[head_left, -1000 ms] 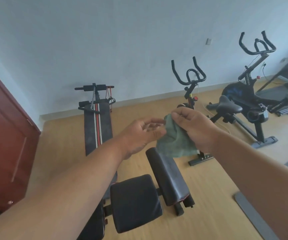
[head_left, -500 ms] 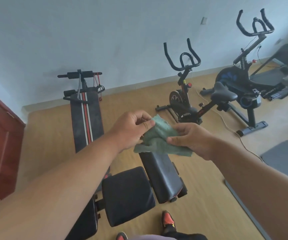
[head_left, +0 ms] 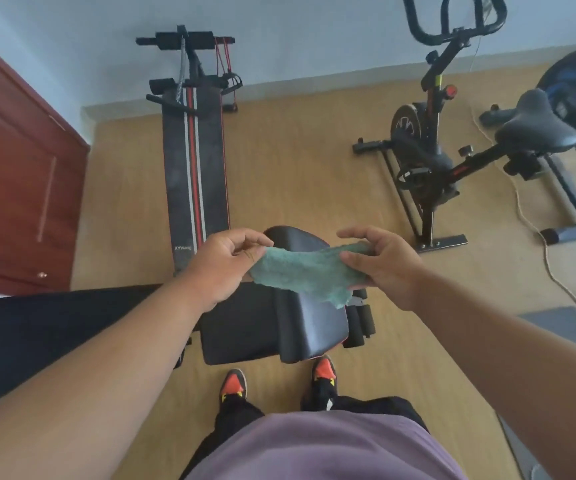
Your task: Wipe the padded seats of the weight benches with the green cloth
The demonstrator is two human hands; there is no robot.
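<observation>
From the head view, the green cloth (head_left: 302, 271) hangs stretched in the air between both hands, above the near weight bench (head_left: 279, 323) and not touching its padding. The left hand (head_left: 219, 263) pinches one end between thumb and fingers; the right hand (head_left: 381, 263) grasps the other end, fingers curled under it. The cloth looks light, limp and fluffy, likely terry or microfibre, so it should bunch easily and is best gathered into the palm for wiping. The bench pads are black, smooth and faintly glossy, probably vinyl, with rounded edges. Further back lies a long flat striped bench (head_left: 194, 168) with red and white lines, on a wooden floor (head_left: 297, 168), beside an exercise bike (head_left: 428, 150) with a hard metal frame
</observation>
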